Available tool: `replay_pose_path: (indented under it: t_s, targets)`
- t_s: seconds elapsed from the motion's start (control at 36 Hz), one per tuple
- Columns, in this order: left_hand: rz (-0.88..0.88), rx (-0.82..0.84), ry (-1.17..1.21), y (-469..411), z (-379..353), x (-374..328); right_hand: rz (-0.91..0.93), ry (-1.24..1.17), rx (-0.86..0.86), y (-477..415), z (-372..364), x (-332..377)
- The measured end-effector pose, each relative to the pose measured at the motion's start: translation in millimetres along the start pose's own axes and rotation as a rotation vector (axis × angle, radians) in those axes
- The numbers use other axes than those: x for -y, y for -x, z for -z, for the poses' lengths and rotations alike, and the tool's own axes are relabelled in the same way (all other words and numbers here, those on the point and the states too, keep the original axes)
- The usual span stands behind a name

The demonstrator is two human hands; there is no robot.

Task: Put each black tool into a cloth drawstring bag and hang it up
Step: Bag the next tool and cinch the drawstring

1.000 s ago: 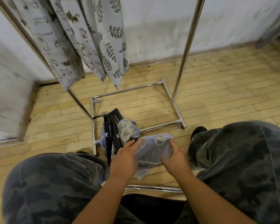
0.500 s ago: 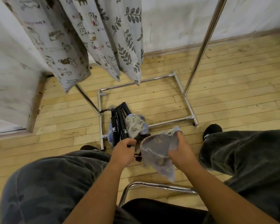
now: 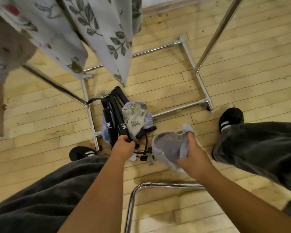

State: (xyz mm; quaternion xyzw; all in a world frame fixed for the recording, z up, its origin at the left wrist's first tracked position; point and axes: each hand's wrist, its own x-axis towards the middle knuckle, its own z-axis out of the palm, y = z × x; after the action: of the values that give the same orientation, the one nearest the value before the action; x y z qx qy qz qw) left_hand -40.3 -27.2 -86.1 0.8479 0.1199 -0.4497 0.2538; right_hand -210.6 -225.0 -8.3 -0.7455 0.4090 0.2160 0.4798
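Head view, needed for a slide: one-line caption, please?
Left hand grips a black tool on the floor while the right hand holds a cloth drawstring bag open.

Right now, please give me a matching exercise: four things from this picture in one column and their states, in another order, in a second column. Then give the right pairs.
Things:
1 left hand
2 right hand
3 crumpled leaf bag
4 long printed bags

States:
A hang down above the floor
B holds an open pale bag
C grips a black tool
D lies on the pile of tools

Pairs: 1-C; 2-B; 3-D; 4-A
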Motion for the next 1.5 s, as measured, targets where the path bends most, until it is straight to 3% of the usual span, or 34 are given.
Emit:
replay_pose_path:
  t_s: [0.47,0.89,1.11,1.5]
  targets:
    - [0.159,-0.036,-0.049,-107,-11,13,-0.083,-0.018,0.069,-19,-8,-3]
    - [0.222,0.019,0.151,-105,-20,0,-0.114,-0.08,0.124,7,-7,7]
    - [0.309,-0.013,0.432,-145,-33,31,-0.102,-0.069,0.118,7,-6,-3]
    - [0.238,0.137,0.41,-73,-6,-25,-0.074,-0.071,0.105,11,4,3]
